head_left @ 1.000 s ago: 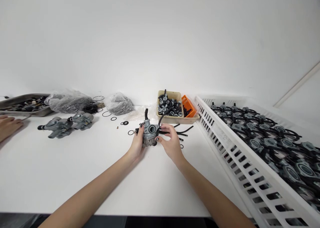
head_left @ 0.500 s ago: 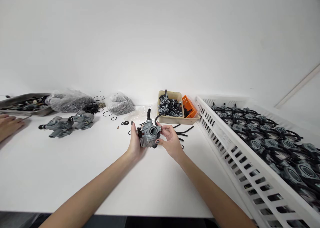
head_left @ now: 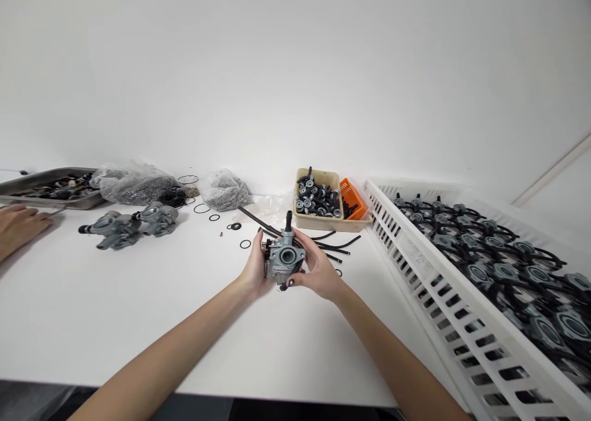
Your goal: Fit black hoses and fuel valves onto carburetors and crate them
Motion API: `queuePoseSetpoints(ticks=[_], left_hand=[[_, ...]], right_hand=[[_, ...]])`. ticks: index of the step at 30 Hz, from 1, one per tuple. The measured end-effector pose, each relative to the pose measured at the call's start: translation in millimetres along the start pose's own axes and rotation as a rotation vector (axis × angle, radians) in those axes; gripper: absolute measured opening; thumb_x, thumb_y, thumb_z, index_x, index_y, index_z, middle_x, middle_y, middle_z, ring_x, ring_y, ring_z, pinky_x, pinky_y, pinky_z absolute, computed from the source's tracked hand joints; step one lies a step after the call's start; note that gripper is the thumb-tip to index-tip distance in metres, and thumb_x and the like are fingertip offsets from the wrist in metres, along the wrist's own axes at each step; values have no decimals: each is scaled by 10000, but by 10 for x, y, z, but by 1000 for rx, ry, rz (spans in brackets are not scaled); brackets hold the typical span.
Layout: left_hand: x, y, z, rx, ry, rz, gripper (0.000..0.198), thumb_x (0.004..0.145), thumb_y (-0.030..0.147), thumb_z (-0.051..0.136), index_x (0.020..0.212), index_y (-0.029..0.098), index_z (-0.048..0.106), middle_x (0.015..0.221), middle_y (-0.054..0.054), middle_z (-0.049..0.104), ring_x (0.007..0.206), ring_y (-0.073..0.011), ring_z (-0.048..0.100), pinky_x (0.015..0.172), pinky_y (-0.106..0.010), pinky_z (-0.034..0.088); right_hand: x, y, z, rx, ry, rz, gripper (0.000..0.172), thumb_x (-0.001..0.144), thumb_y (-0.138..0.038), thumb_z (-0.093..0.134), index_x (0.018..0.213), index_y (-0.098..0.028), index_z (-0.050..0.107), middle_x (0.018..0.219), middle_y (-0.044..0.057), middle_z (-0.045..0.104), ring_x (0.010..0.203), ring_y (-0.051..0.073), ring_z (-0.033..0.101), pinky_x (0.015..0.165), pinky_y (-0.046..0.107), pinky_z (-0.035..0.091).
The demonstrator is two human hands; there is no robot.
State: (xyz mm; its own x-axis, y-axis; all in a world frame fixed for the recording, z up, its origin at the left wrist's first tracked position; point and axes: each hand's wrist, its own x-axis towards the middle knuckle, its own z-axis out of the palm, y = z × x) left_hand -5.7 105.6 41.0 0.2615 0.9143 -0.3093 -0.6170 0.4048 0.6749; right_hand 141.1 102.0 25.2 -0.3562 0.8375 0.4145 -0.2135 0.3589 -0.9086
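Observation:
A grey metal carburetor (head_left: pixel 282 262) with a black cap on its upright neck is held between both hands, above the white table. My left hand (head_left: pixel 255 266) grips its left side, fingers partly hidden behind the body. On the other side my right hand (head_left: pixel 318 270) is wrapped around it, thumb at the lower front and fingers behind. The round bore faces me. Behind the hands lie thin black hoses (head_left: pixel 339 245) and, to the left, a black O-ring (head_left: pixel 245 244).
A white crate (head_left: pixel 429 267) full of carburetors stands at right. Behind are a beige bin (head_left: pixel 318 173) of small parts and an orange basket (head_left: pixel 351 194). Two carburetors (head_left: pixel 115 230) and bagged parts (head_left: pixel 133 184) lie left, beside a metal tray (head_left: pixel 87 204) and another person's hand (head_left: pixel 21 227).
The carburetor has turned more upright and moved slightly right and lower in view. My right fingers have shifted behind it, and the black hose beside its neck is no longer visible there.

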Motion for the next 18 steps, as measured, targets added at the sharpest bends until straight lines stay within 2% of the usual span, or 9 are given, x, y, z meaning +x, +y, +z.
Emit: queuePoseSetpoints(ticks=[3, 7, 13, 18], left_hand=[[-13, 7, 9, 6, 3, -42, 532, 769, 640, 513, 829, 140, 685, 783, -145, 723, 760, -305, 690, 677, -414, 549], [-33, 23, 18, 14, -47, -86, 493, 765, 616, 560, 843, 140, 662, 789, -128, 722, 702, -276, 690, 605, -370, 553], [-45, 57, -10, 56, -181, -183, 480, 820, 593, 515, 1040, 174, 601, 832, -99, 721, 529, -233, 658, 427, -369, 539], [-23, 16, -58, 56, -285, -147, 448, 868, 528, 494, 1108, 161, 583, 933, -123, 711, 595, -222, 683, 493, -374, 579]], right_hand=[[-11, -22, -27, -19, -35, 18, 1019, 527, -299, 880, 1408, -268, 369, 1443, 102, 432, 1354, 266, 367, 1124, 415, 290], [-15, -50, -43, 2, -83, 32, 1074, 520, -261, 885, 1433, -256, 320, 1407, 118, 466, 1324, 275, 403, 1106, 445, 311], [-3, -31, -48, 141, -41, 73, 1120, 481, -310, 902, 1435, -282, 316, 1338, 100, 525, 1250, 284, 478, 1039, 429, 396], [11, -55, -72, 225, 1, 112, 1101, 495, -381, 889, 1431, -308, 314, 1317, 82, 552, 1213, 278, 513, 989, 411, 443]])
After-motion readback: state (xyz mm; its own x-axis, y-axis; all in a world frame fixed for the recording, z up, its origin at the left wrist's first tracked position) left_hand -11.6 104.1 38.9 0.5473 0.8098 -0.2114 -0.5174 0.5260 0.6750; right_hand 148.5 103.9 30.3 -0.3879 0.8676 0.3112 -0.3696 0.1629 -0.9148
